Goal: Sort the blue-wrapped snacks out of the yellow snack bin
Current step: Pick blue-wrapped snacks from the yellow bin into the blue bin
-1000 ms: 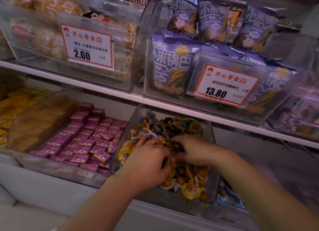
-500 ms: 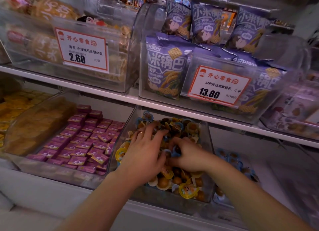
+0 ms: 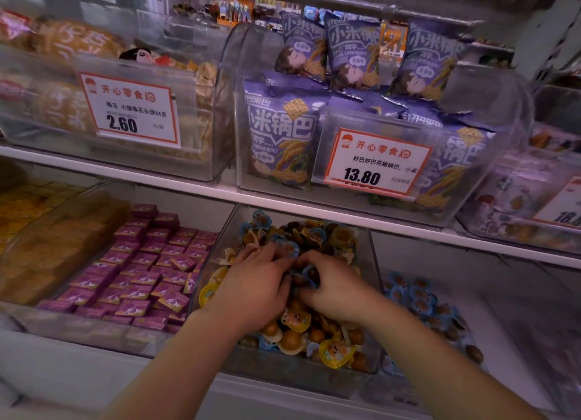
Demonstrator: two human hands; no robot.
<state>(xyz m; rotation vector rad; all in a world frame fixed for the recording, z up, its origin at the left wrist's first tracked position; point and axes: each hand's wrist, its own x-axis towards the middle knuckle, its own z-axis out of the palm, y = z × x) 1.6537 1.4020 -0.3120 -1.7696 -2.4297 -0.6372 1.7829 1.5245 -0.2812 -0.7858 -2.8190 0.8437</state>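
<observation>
Blue-wrapped snacks lying mixed among yellow-wrapped ones in clear snack bin on lower shelf, centre. Right hand curling fingers around blue-wrapped pieces at top of heap. Left hand resting palm-down on pile just beside it, fingers spread, loosely bent, gripping nothing visible. More blue-wrapped pieces sitting in bin to right. Purple boxes filling bin to left. Price tag hanging on purple bag bin above.

Body, as I see it: two bare forearms, no sleeves. Left hand: thin ring on one finger. Right hand: nothing worn.
</observation>
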